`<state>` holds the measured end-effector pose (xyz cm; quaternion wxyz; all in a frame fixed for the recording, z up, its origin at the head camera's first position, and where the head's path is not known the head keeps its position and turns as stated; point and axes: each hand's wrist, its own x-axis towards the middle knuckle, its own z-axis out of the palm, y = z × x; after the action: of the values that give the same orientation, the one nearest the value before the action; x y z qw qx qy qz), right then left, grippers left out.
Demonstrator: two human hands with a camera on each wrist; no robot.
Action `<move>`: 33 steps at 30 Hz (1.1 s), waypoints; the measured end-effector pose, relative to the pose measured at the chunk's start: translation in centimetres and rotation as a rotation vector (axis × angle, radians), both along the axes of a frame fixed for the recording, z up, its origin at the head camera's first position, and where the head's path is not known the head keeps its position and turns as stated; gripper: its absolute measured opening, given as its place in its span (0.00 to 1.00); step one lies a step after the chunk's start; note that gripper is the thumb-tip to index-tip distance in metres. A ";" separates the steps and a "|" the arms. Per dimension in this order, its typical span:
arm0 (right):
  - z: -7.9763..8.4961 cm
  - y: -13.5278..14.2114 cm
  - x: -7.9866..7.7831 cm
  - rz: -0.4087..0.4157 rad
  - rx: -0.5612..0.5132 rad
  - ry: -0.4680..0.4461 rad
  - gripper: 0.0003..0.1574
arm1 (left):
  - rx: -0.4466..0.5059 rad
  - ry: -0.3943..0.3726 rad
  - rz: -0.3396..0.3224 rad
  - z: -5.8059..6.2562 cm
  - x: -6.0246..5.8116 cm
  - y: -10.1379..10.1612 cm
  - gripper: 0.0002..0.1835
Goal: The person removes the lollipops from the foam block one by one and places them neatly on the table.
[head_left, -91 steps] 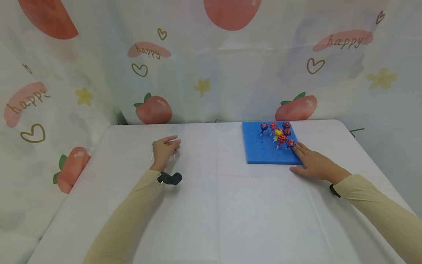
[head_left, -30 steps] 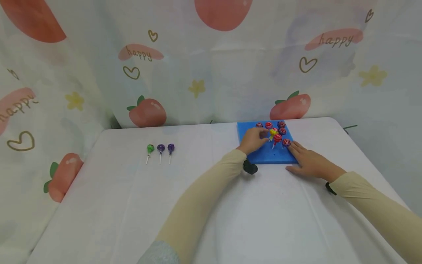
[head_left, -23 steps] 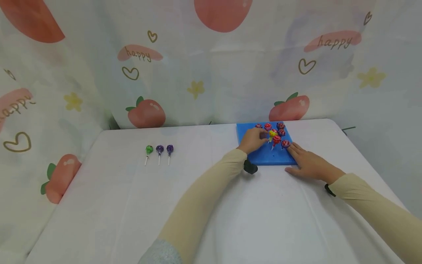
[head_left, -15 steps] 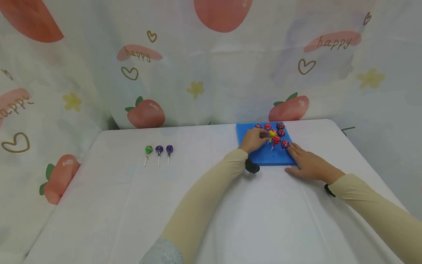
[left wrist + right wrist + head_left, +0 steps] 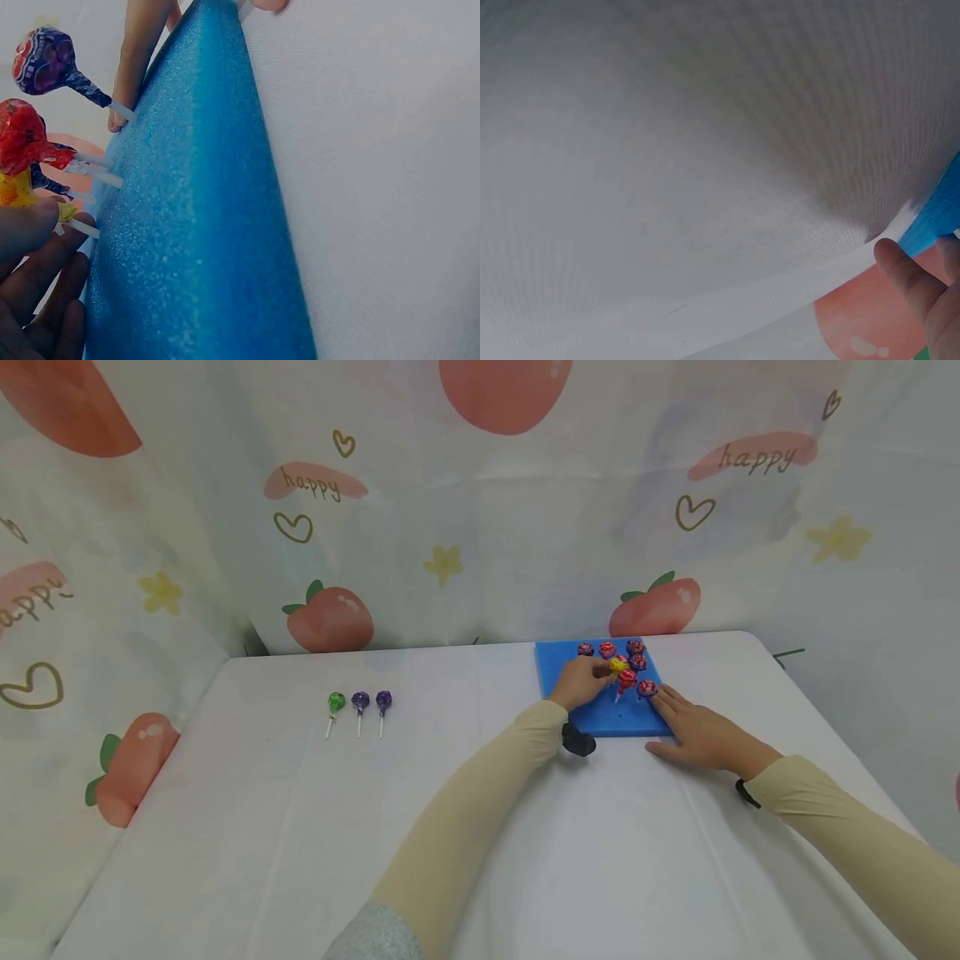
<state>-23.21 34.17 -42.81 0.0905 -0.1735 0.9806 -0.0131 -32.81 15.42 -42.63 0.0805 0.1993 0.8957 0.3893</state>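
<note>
L hand (image 5: 579,683) moved to yellow lolly (image 5: 618,666); stick (image 5: 84,229) clearest L-wrist.

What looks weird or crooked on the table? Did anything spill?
Nothing looks spilled or broken. Only the green lollipop looks a bit crooked: it lies on the white table, slanting more than the two purple lollipops beside it. I can't see all of the yellow lollipop that the left hand pinches.
</note>
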 end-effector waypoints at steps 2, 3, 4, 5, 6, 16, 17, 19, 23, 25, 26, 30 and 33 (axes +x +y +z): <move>0.0 0.0 0.0 0.000 -0.008 0.001 0.57 | -0.002 0.001 0.010 0.0 0.1 0.1 0.15; 0.0 0.0 0.0 -0.001 -0.013 0.000 0.57 | -0.005 0.003 0.014 0.0 0.1 0.1 0.15; 0.0 -0.1 0.0 0.000 -0.014 0.001 0.57 | -0.008 0.006 0.019 0.0 0.1 0.1 0.15; 0.0 0.0 0.0 -0.002 -0.015 0.001 0.57 | -0.011 0.010 0.023 -0.1 0.2 0.2 0.15; 0.0 -0.1 0.0 -0.001 -0.017 0.000 0.57 | -0.011 0.011 0.027 -0.1 0.2 0.2 0.15; 0.2 -0.1 0.1 0.007 -0.015 0.002 0.55 | 0.054 0.016 0.048 -0.2 0.2 0.1 0.13; 0.2 -0.1 0.1 0.005 -0.013 0.001 0.56 | 0.062 0.014 0.052 -0.2 0.2 0.1 0.14; 0.3 -0.2 0.1 0.003 -0.011 0.000 0.55 | 0.076 0.007 0.062 -0.2 0.3 0.1 0.15; 0.2 -0.1 0.0 0.005 -0.009 0.001 0.55 | 0.106 0.012 0.072 -0.1 0.3 0.0 0.17; 0.2 -0.1 -0.1 0.010 -0.010 0.002 0.55 | 0.118 0.020 0.076 0.1 0.4 -0.1 0.18; 0.1 -0.1 -0.1 0.013 -0.009 0.004 0.55 | 0.125 0.026 0.075 0.1 0.4 -0.1 0.17; 0.1 -0.1 -0.2 0.014 -0.007 0.006 0.55 | 0.144 0.053 0.086 0.3 0.5 -0.3 0.16; 0.0 -0.1 -0.1 0.006 -0.004 0.005 0.55 | 0.159 0.079 0.084 0.3 0.5 -0.5 0.15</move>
<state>-23.35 34.08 -42.77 0.0875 -0.1768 0.9802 -0.0145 -32.27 14.90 -42.31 0.0128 0.1823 0.8721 0.4540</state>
